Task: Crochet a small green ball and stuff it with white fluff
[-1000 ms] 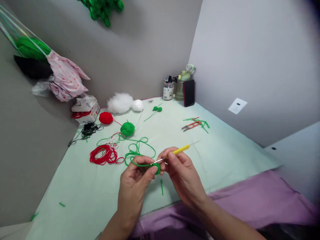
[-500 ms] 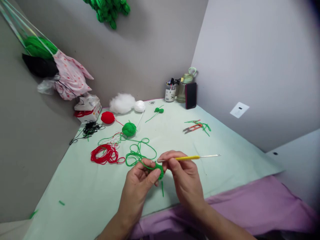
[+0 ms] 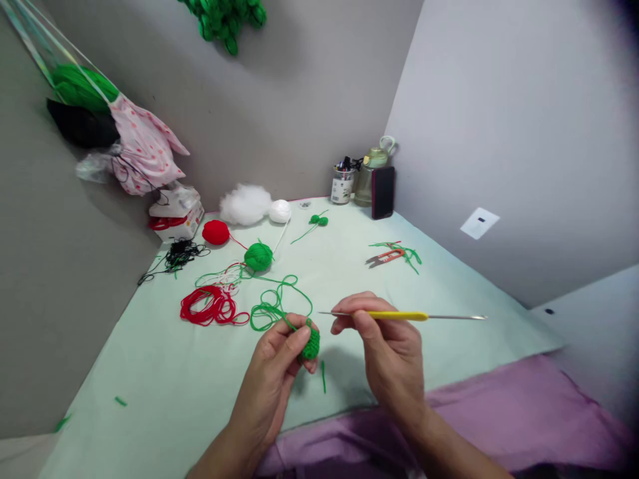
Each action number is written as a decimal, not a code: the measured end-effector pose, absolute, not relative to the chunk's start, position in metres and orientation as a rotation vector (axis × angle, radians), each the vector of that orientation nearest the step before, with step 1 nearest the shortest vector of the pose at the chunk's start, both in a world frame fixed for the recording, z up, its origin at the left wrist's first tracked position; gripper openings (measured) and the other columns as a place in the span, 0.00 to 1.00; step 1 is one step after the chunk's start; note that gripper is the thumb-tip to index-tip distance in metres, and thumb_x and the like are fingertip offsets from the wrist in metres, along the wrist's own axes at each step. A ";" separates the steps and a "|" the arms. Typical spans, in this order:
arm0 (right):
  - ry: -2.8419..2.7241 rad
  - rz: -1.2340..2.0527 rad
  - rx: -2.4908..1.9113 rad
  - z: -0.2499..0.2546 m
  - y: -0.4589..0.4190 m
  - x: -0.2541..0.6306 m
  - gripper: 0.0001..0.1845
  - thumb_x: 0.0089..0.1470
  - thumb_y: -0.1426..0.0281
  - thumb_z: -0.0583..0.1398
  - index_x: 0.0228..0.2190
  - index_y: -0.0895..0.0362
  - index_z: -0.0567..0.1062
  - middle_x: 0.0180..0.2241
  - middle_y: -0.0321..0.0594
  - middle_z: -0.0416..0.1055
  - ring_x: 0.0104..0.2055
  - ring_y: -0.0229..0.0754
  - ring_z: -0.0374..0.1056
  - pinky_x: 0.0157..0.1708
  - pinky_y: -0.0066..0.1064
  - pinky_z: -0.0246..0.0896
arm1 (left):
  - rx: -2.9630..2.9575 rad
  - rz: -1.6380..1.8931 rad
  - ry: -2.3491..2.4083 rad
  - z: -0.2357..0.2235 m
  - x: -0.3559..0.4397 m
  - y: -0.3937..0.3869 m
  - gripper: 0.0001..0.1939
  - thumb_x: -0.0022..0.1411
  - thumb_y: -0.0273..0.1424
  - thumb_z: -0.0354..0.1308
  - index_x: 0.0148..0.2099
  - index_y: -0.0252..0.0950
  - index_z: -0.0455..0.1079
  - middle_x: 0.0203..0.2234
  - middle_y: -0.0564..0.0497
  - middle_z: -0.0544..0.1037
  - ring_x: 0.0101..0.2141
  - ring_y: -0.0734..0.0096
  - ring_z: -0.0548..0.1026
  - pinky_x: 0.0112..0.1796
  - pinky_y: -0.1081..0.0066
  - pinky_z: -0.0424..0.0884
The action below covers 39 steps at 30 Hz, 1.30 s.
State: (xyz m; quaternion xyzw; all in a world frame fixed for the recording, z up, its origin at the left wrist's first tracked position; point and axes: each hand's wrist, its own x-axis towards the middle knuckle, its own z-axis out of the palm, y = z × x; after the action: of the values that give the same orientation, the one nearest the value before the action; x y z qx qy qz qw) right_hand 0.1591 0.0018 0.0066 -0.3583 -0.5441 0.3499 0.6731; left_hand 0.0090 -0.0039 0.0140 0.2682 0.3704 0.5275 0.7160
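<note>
Pinched between the thumb and fingers of my left hand [image 3: 277,362] is a small green crochet piece [image 3: 311,342]. Green yarn [image 3: 272,307] runs from it to loose loops on the table, near a green yarn ball [image 3: 258,257]. My right hand [image 3: 389,349] grips a crochet hook [image 3: 399,316] by its yellow handle, held about level. The hook's thin left tip is apart from the crochet piece, to its upper right. A short green yarn end [image 3: 323,377] shows just below and right of the piece.
Red yarn loops [image 3: 212,306], a red ball [image 3: 215,232], black yarn [image 3: 180,256], white stuffing [image 3: 245,204] and a white ball [image 3: 279,211] lie left and back. Thread snips [image 3: 387,257] rest on green scraps at right. A phone [image 3: 383,192], bottle [image 3: 364,186] and pen cup [image 3: 342,184] stand behind.
My right hand has moved right with the crochet hook, whose tip has come away from the green piece. My left hand has turned the piece slightly, showing more of its stitched side.
</note>
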 end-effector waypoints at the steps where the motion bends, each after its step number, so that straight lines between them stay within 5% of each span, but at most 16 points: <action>1: -1.221 0.793 -0.799 0.006 0.001 0.160 0.10 0.69 0.69 0.59 0.39 0.50 0.82 0.35 0.36 0.77 0.33 0.37 0.73 0.36 0.31 0.69 | 0.587 1.172 0.825 0.014 0.009 -0.003 0.12 0.56 0.35 0.74 0.36 0.35 0.76 0.30 0.55 0.76 0.24 0.79 0.70 0.28 0.77 0.69; 16: -1.345 0.792 -0.788 0.012 -0.001 0.157 0.10 0.67 0.70 0.61 0.36 0.53 0.83 0.32 0.37 0.77 0.34 0.38 0.73 0.36 0.30 0.68 | 0.752 1.176 0.901 0.014 0.008 -0.003 0.15 0.54 0.40 0.75 0.35 0.36 0.76 0.24 0.57 0.73 0.26 0.77 0.67 0.30 0.77 0.69; 25: -1.316 1.004 -0.689 0.002 0.003 0.153 0.06 0.63 0.68 0.65 0.38 0.50 0.86 0.36 0.40 0.79 0.40 0.42 0.75 0.40 0.33 0.70 | 0.886 1.130 0.878 0.009 -0.002 0.004 0.25 0.56 0.35 0.75 0.52 0.40 0.70 0.29 0.56 0.77 0.26 0.78 0.69 0.27 0.78 0.68; 31: -1.174 1.094 -0.700 -0.006 0.008 0.154 0.03 0.57 0.69 0.70 0.34 0.48 0.87 0.33 0.38 0.77 0.38 0.41 0.72 0.40 0.32 0.66 | 1.000 0.997 0.820 0.017 -0.010 0.007 0.19 0.59 0.33 0.73 0.51 0.41 0.73 0.36 0.53 0.80 0.34 0.73 0.78 0.39 0.73 0.75; 37: -0.854 1.391 -0.733 -0.001 0.015 0.161 0.09 0.46 0.61 0.76 0.27 0.50 0.85 0.28 0.34 0.72 0.31 0.36 0.63 0.31 0.27 0.57 | 1.247 0.927 0.976 0.035 -0.063 0.037 0.10 0.55 0.36 0.74 0.33 0.38 0.79 0.48 0.46 0.80 0.45 0.61 0.80 0.46 0.66 0.76; 39: -0.797 1.444 -0.739 0.003 0.016 0.162 0.12 0.43 0.60 0.77 0.26 0.52 0.85 0.27 0.34 0.71 0.29 0.35 0.61 0.30 0.27 0.55 | 1.242 1.072 1.123 0.045 -0.094 0.056 0.15 0.55 0.40 0.73 0.26 0.37 0.74 0.47 0.49 0.80 0.43 0.63 0.80 0.43 0.68 0.76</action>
State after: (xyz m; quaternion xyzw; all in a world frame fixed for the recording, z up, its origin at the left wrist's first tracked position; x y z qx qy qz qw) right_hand 0.1624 0.0156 0.0031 -0.3210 -0.3465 0.6276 0.6189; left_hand -0.0937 0.0556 0.0451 0.5236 0.4735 0.4519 0.5453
